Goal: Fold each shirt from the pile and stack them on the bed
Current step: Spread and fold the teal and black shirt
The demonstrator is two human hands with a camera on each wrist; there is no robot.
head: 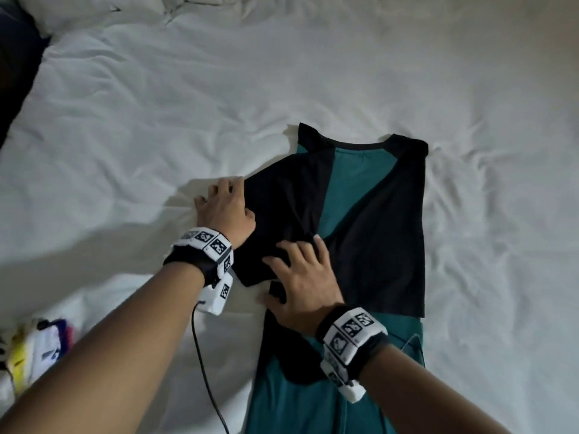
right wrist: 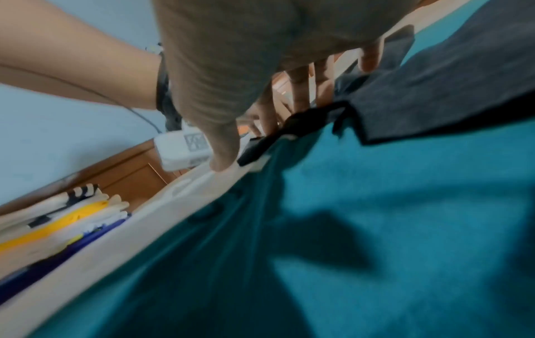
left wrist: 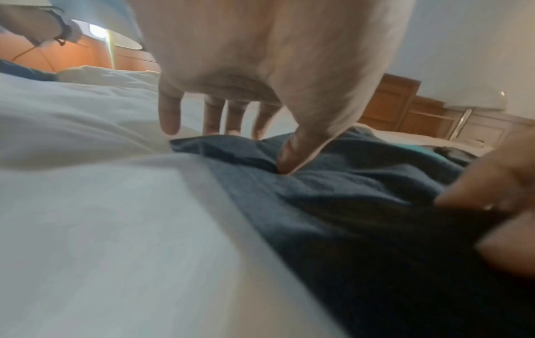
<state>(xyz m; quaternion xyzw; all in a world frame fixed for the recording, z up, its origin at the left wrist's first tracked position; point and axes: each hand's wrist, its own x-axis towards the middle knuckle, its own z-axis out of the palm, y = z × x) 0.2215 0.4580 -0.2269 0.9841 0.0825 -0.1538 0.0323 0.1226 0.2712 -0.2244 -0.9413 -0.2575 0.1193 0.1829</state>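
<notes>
A teal shirt with black sleeves [head: 351, 195] lies flat on the white bed [head: 156, 104], collar away from the person; its hem is cut off by the lower frame edge. The right-side sleeve is folded over the shirt's body. The left hand [head: 224, 208] rests at the end of the left-side sleeve: thumb pressed onto the black cloth, fingers extended past the sleeve's edge, so nothing is grasped. The right hand [head: 300, 277] lies flat, fingers spread, pressing the shirt's middle near that sleeve. Left of the shirt, at the frame edge, a pile of white, yellow and blue clothes [head: 34, 346] shows blurred and partly hidden by the left forearm.
</notes>
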